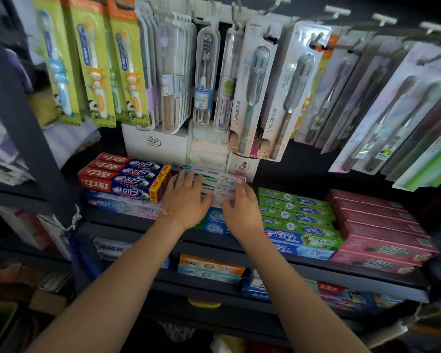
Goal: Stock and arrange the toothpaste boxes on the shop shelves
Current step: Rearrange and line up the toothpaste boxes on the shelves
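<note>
At the left of the shelf (127, 220) we have the red and blue toothpaste boxes (122, 180) stacked in rows on a white Crest box (124, 205), already squared up. Just right of them, our left hand (189, 200) lies flat with fingers spread on the white and green toothpaste boxes (214, 180) in the middle stack, its wrist wearing a thin coloured band. Our right hand (239, 203) rests on the right end of the same stack, fingers loosely curved over the near edge; we cannot tell whether the thumb grips underneath. Under both hands sit blue boxes (214, 222) at the shelf front.

We judge the step in hand to be seating and straightening this middle stack, between its 2 neighbours. The next move calls for pushing it evenly toward the far side so its front lines up with the rows on either side (without nudging the red stack, which touches it on the left).

Further right lie the green Crest boxes (295, 212), then the pink boxes (379, 233). Above hang packaged toothbrushes (252, 98).
</note>
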